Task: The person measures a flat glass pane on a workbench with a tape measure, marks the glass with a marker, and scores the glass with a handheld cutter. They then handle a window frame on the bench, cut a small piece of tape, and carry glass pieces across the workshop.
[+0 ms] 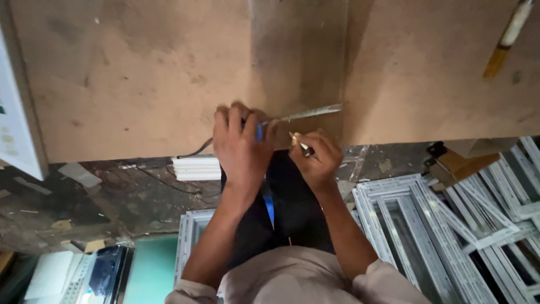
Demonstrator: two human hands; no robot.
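Head view: ruler under left hand

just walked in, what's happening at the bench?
A person leans over a brown board workbench. Their left hand presses a metal ruler with a blue end flat near the bench edge, on what looks like a clear glass sheet. Their right hand holds a small pen-like tool against the ruler. White window frames lie on the floor.
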